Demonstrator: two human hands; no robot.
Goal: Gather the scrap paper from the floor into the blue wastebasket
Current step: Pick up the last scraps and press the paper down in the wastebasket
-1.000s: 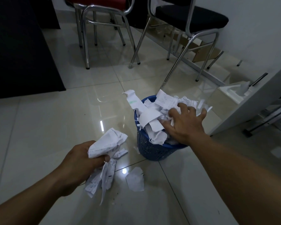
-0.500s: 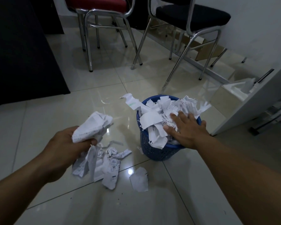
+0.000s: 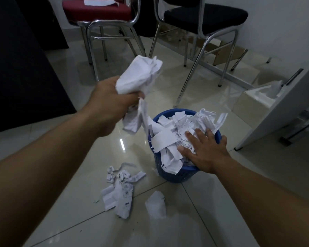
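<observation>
One blue wastebasket point(image 3: 175, 176), one scrap heap point(image 3: 119, 191), one loose scrap point(image 3: 156, 205). Left hand point(image 3: 111, 107) squeezes a wad point(image 3: 139, 75); flat right hand point(image 3: 205, 152) hides some rim.

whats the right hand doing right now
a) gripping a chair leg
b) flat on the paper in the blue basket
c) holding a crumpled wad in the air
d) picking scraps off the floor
b: the right hand lies with straight, spread fingers on the paper heaped in the blue wastebasket, while the left hand holds the crumpled wad.

Wastebasket point(image 3: 173, 175) near rim beneath right hand point(image 3: 205, 154); print on floor scraps point(image 3: 119, 195) illegible.
</observation>
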